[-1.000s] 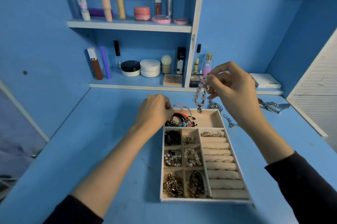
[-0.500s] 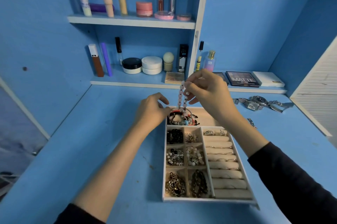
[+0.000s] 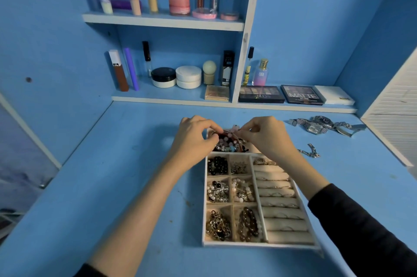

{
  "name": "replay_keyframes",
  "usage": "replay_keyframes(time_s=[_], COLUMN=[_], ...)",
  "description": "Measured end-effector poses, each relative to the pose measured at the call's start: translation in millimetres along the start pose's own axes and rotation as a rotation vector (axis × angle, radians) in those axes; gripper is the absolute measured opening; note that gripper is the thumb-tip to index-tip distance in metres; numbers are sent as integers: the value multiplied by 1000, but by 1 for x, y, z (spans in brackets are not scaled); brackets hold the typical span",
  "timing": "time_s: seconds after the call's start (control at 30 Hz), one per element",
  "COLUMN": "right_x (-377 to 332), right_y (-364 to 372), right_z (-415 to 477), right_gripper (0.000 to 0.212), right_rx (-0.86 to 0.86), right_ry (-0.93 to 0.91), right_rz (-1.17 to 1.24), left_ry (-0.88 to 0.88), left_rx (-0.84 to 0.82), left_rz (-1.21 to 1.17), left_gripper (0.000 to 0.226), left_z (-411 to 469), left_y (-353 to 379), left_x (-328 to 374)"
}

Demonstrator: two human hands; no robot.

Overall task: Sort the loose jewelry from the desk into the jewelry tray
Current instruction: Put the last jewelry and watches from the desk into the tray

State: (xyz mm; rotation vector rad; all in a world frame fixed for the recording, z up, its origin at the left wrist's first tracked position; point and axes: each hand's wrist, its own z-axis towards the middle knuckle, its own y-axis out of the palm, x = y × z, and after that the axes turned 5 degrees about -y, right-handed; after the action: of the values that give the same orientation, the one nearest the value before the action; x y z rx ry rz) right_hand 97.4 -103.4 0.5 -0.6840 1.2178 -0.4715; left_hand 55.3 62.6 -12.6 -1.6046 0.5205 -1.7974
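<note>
A white jewelry tray [image 3: 259, 244] with several compartments sits on the blue desk, holding beads, chains and rings. Both hands are over its far compartment, which holds a pile of bracelets [image 3: 228, 146]. My right hand [image 3: 264, 136] pinches the pink bead bracelet [image 3: 233, 130] and holds it low on the pile. My left hand [image 3: 195, 136] has curled fingers at the pile's left edge, pinching at the bracelets. Loose on the desk to the right lie silver watches [image 3: 316, 126] and a silver chain bracelet [image 3: 310, 152].
Low shelves at the back carry cosmetics: jars [image 3: 163, 77], tubes, a perfume bottle [image 3: 260, 72] and eyeshadow palettes [image 3: 261, 94]. A white slatted panel [image 3: 397, 114] stands at the right. Bare blue desk lies left of the tray.
My right hand came down and left from above the tray, lowering the pink bead bracelet onto the bracelet pile. My left hand moved in to the same pile.
</note>
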Motion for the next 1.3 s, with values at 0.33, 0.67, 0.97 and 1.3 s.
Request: replay_keyframes(time_s=[0.33, 0.67, 0.97, 1.3], right_x=[4, 8, 30, 79], right_y=[3, 0, -46, -80], right_z=[-2, -3, -11, -25], right_gripper=[15, 17, 7, 27], right_rx=[-96, -96, -9, -184], right_ry=[-25, -78, -82, -54], right_rz=[-170, -121, -98, -649], left_ry=[6, -19, 84, 215], left_rx=[-33, -52, -44, -117], left_rz=[104, 130, 94, 79], left_gripper=[18, 27, 21, 21], left_z=[-1, -1, 1, 12], left_y=[-4, -4, 8, 46], left_x=[-2, -2, 28, 75])
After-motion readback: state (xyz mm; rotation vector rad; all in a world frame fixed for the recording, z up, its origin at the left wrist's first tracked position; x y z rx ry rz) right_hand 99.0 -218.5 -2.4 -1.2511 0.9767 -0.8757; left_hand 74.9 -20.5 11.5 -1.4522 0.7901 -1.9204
